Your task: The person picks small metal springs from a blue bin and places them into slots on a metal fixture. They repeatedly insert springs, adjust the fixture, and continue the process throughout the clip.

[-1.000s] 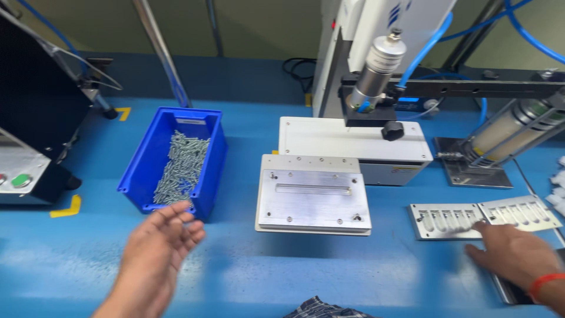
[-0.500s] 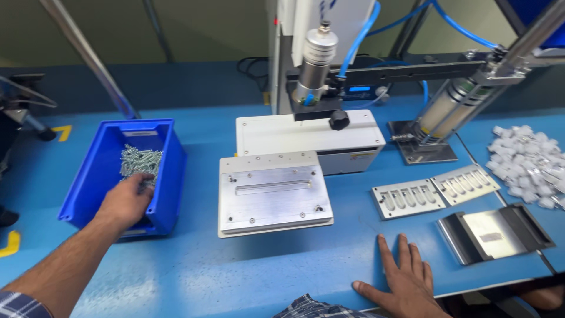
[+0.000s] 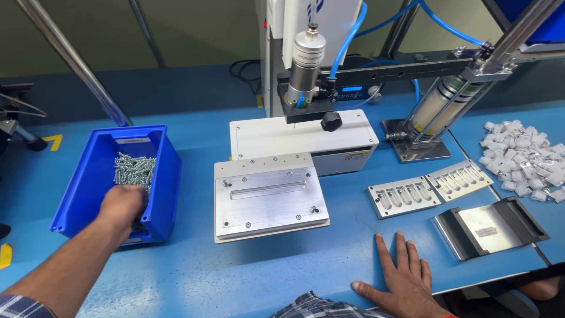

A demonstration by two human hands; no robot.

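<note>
Reaching into the open blue plastic bin [image 3: 100, 176] on the person's own left side of the blue worktable [image 3: 194, 277], the left hand [image 3: 122, 205] sits with its knuckles up over the near end of the heap of small silvery metal screws [image 3: 134, 169] that lies along the bin floor. The fingers curl down into the heap and are hidden behind the back of the hand, so whether they are clenched on any screws or merely touching them cannot be told. The right hand [image 3: 406, 280] lies flat on the table edge, palm down with fingers spread and released, holding nothing. To do this pick well, it seems wise to pinch only a few screws between thumb and fingertips rather than scoop a fistful, lifting straight up clear of the bin's near wall so none spill onto the table. Between the hands rests a flat grey aluminium fixture plate [image 3: 268, 197] with a long slot, in front of a white machine base [image 3: 303, 138] under a silver cylindrical driver head [image 3: 304, 65]. Further right lie two slotted metal trays [image 3: 429, 188], a dark-edged metal holder [image 3: 491, 227], and a pile of small white plastic parts [image 3: 524, 156], well apart from the bin.
</note>
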